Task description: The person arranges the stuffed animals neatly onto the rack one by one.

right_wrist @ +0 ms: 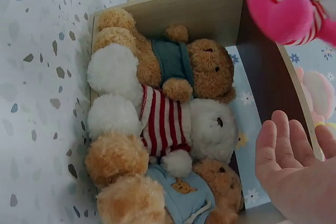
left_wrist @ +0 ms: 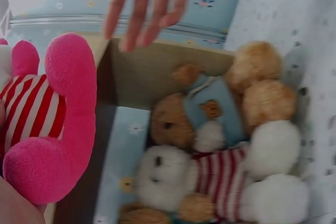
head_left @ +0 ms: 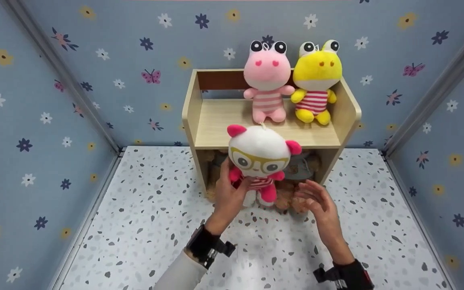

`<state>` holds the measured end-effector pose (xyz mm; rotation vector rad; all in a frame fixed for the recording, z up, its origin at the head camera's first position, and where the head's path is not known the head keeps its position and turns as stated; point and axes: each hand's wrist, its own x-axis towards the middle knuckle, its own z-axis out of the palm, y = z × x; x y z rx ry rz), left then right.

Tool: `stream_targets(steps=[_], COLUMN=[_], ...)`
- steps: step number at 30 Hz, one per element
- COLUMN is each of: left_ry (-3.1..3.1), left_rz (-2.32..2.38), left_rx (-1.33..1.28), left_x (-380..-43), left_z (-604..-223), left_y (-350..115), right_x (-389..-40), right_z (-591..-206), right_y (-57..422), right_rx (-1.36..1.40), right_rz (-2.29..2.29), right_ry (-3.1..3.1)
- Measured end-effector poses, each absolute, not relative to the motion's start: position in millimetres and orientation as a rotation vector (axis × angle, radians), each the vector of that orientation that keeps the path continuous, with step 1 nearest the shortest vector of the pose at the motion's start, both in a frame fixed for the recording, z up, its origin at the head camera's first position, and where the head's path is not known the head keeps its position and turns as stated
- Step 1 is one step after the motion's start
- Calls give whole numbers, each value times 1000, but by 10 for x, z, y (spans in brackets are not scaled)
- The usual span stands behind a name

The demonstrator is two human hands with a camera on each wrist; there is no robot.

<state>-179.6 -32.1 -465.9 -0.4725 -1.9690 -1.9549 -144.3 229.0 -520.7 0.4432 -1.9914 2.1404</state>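
Note:
My left hand (head_left: pixel 230 197) grips a white and pink panda plush (head_left: pixel 259 143) by its striped body. The panda is upright in front of the shelf, its yellow-rimmed eyes facing me, and its pink limb (left_wrist: pixel 79 114) looms close in the left wrist view. To the right of it my right hand (head_left: pixel 324 209) holds nothing, its fingers loosely spread. Behind, on the upper board of a small wooden shelf (head_left: pixel 224 121), sit a pink frog-like plush (head_left: pixel 267 74) and a yellow frog plush (head_left: pixel 316 72), both in striped shirts.
Three teddy bears fill the lower compartment: a brown one in green (right_wrist: pixel 176 64), a white one in red stripes (right_wrist: pixel 165 119) and a brown one in blue (right_wrist: pixel 181 187). Their feet stick out over the speckled floor (head_left: pixel 147 209). Flowered walls (head_left: pixel 127 52) enclose the shelf.

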Motion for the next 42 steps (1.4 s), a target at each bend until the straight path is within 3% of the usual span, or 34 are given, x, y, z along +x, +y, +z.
stream_targets(steps=[8,17,34,42], left_ry=[-1818,-1913,-2018,-2049], left_rz=[-1943,-1660,-1490,-1493], left_rx=[-494,-390,-45,33], left_x=[-2203,-2595,-3204,-3376], left_z=[-4154,-3839,-3607,-3724], left_y=[-387,-492,-594,-625], right_x=[-1419,-1399,-1368,-1358], right_z=[-5270,-5378,-5429,-5467], right_y=[2357,2382,2405,2415], right_rx=[375,408,358,340], right_rz=[2086,2080,2091,2059], right_ry=[-2006,-2007,-2020,-2064])
